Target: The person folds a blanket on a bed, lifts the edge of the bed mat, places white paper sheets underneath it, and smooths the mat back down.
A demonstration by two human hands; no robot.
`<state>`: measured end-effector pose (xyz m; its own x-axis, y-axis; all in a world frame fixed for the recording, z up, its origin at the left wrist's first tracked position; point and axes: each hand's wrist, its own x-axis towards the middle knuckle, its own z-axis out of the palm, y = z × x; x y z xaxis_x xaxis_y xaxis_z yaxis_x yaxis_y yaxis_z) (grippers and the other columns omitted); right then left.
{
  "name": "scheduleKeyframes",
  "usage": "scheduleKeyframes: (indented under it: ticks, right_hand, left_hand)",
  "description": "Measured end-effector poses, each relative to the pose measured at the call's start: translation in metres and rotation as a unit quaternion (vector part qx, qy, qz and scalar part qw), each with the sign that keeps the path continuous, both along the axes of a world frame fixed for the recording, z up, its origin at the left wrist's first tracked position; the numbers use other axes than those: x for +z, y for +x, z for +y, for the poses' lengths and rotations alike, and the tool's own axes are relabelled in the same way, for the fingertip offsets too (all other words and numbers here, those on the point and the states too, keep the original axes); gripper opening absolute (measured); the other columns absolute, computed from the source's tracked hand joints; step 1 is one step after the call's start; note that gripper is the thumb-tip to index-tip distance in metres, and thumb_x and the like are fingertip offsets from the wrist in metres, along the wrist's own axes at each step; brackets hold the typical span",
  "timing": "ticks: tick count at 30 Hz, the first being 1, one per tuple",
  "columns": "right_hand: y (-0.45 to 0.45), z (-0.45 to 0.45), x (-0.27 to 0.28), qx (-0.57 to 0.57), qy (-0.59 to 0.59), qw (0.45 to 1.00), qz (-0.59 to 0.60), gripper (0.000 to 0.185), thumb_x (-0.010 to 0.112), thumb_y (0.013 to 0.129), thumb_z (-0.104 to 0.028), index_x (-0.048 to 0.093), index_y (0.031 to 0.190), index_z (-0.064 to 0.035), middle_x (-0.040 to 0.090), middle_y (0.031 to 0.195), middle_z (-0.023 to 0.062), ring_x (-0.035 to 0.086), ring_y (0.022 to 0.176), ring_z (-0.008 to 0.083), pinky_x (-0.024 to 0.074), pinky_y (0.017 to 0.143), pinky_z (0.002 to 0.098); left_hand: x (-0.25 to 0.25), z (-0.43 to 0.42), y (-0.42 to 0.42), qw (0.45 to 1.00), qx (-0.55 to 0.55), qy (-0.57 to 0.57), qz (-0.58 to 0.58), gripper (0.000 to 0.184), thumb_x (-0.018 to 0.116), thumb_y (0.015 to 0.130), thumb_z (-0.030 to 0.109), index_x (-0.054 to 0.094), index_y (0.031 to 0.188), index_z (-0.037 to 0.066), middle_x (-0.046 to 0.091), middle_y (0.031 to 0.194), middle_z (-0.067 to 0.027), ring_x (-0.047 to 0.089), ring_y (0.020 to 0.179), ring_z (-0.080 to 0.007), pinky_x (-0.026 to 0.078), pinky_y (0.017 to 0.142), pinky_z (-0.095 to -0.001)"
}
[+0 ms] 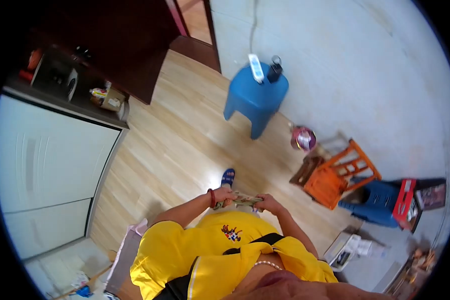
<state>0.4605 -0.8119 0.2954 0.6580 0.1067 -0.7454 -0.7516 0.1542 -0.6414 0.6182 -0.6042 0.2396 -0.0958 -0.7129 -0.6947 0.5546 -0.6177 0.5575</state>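
My left hand (224,196), with a red bracelet at the wrist, is closed on one end of a small greenish patterned cloth (246,199). The cloth's other end is gripped in my right hand (270,204). It stretches bunched between the two hands, in front of my yellow shirt (235,227) at waist height. Its exact kind is too small to make out. Just beyond the hands, a foot in a blue slipper (228,177) stands on the floor.
A blue stool (257,95) by the wall carries a white power strip (256,68) and a black object. An orange wooden chair (330,182) and a blue stool (372,200) with a red box are to the right. A white cabinet (50,160) stands left, near a dark open door (130,45).
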Motion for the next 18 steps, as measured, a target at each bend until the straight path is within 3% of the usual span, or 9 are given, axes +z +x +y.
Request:
scheduleKeyframes:
  ticks: [3, 8, 9, 10, 13, 18]
  right_hand:
    - [0.050, 0.014, 0.011, -0.026, 0.001, 1.000, -0.002, 0.024, 0.061, 0.066, -0.005, 0.057, 0.088, 0.0013, 0.058, 0.065, 0.0055, 0.051, 0.054, 0.0135, 0.0413, 0.051, 0.0257]
    - [0.095, 0.030, 0.008, -0.090, 0.084, 0.992, 0.029, 0.030, 0.054, 0.070, 0.002, 0.051, 0.100, 0.0051, 0.058, 0.074, 0.0133, 0.054, 0.058, 0.0193, 0.0439, 0.051, 0.0286]
    - [0.100, 0.027, 0.006, -0.121, 0.106, 0.987, 0.010, 0.031, 0.053, 0.070, 0.002, 0.051, 0.101, 0.0047, 0.057, 0.075, 0.0136, 0.054, 0.057, 0.0191, 0.0439, 0.051, 0.0283]
    - [0.105, 0.025, 0.004, -0.151, 0.129, 0.980, -0.008, 0.031, 0.052, 0.070, 0.002, 0.051, 0.102, 0.0043, 0.057, 0.076, 0.0139, 0.054, 0.057, 0.0189, 0.0440, 0.051, 0.0281]
    - [0.112, 0.023, -0.004, -0.149, 0.126, 0.980, 0.022, 0.029, 0.052, 0.072, 0.001, 0.052, 0.101, 0.0036, 0.056, 0.073, 0.0122, 0.053, 0.055, 0.0182, 0.0435, 0.050, 0.0276]
    - [0.120, 0.016, 0.013, -0.050, 0.074, 0.996, 0.011, 0.023, 0.055, 0.077, -0.007, 0.054, 0.097, 0.0030, 0.055, 0.071, 0.0086, 0.052, 0.055, 0.0168, 0.0429, 0.050, 0.0273]
  left_hand:
    - [0.022, 0.017, 0.036, 0.994, 0.083, -0.001, 0.075, 0.025, 0.061, 0.079, 0.026, 0.053, 0.071, 0.004, 0.055, 0.057, -0.0066, 0.050, 0.045, -0.0147, 0.040, 0.043, -0.0276]
    - [0.035, 0.042, 0.066, 0.992, 0.074, 0.002, -0.106, 0.014, 0.057, 0.075, 0.014, 0.053, 0.078, 0.001, 0.054, 0.060, -0.0089, 0.049, 0.046, -0.0142, 0.041, 0.045, -0.0289]
    - [0.052, 0.045, 0.073, 0.995, 0.091, 0.027, -0.022, 0.014, 0.056, 0.072, 0.010, 0.054, 0.079, -0.001, 0.055, 0.062, -0.0098, 0.051, 0.047, -0.0148, 0.041, 0.046, -0.0290]
    - [0.047, 0.051, 0.074, 0.993, 0.113, 0.030, -0.023, 0.014, 0.056, 0.072, 0.010, 0.054, 0.079, -0.001, 0.055, 0.062, -0.0098, 0.051, 0.047, -0.0148, 0.041, 0.046, -0.0290]
    - [0.033, 0.061, 0.071, 0.992, 0.117, 0.031, -0.032, 0.014, 0.057, 0.071, 0.010, 0.055, 0.078, -0.002, 0.054, 0.058, -0.0072, 0.050, 0.046, -0.0149, 0.041, 0.046, -0.0281]
    - [0.034, 0.059, 0.069, 0.988, 0.145, 0.037, -0.031, 0.013, 0.058, 0.072, 0.013, 0.057, 0.076, 0.000, 0.054, 0.058, -0.0055, 0.051, 0.049, -0.0139, 0.041, 0.048, -0.0266]
